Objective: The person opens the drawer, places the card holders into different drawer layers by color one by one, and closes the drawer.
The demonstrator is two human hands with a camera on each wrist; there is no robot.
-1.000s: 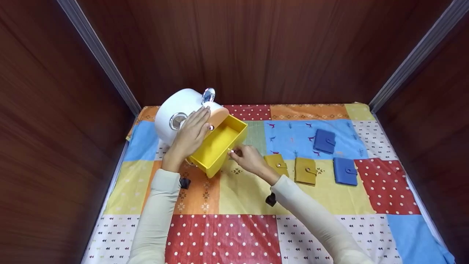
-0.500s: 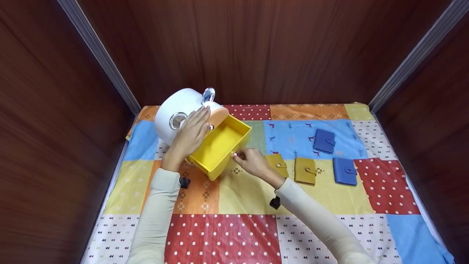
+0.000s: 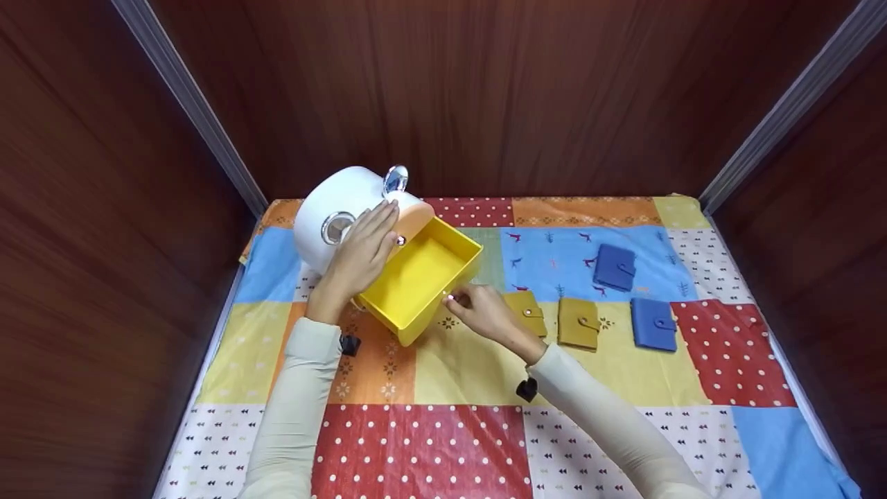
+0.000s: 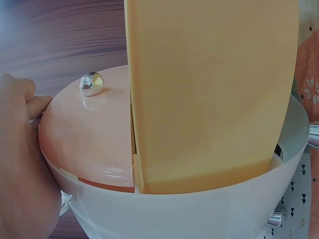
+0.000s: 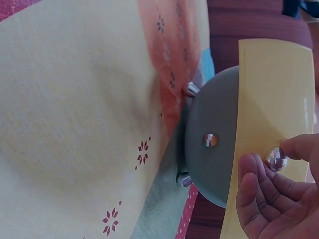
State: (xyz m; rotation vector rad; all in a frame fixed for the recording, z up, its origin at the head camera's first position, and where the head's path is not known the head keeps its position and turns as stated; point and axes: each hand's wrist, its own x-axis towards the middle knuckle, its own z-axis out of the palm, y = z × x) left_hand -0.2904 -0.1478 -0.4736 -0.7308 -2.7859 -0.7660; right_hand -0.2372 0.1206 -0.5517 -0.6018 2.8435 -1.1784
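A white rounded cabinet (image 3: 355, 186) stands at the back left of the cloth. Its yellow drawer (image 3: 419, 274) is pulled out toward the right, and nothing lies in it. My left hand (image 3: 360, 253) rests on the cabinet with straight fingers, beside the peach-coloured panel (image 4: 92, 134) with its silver knob (image 4: 91, 83). At the drawer's front my right hand (image 3: 481, 312) pinches a round silver knob (image 5: 275, 158) between thumb and fingers. In the right wrist view, a grey lower front (image 5: 214, 124) with another knob (image 5: 210, 140) lies below the drawer.
To the right lie two mustard snap-strap wallets (image 3: 578, 323) and two blue ones (image 3: 653, 324). One mustard wallet (image 3: 524, 313) is partly behind my right hand. A patchwork cloth (image 3: 423, 450) covers the table. Dark wood panels (image 3: 457, 97) enclose the back and sides.
My right hand has moved slightly right and toward me, drawing the yellow drawer further out. The left hand stays in place on the cabinet.
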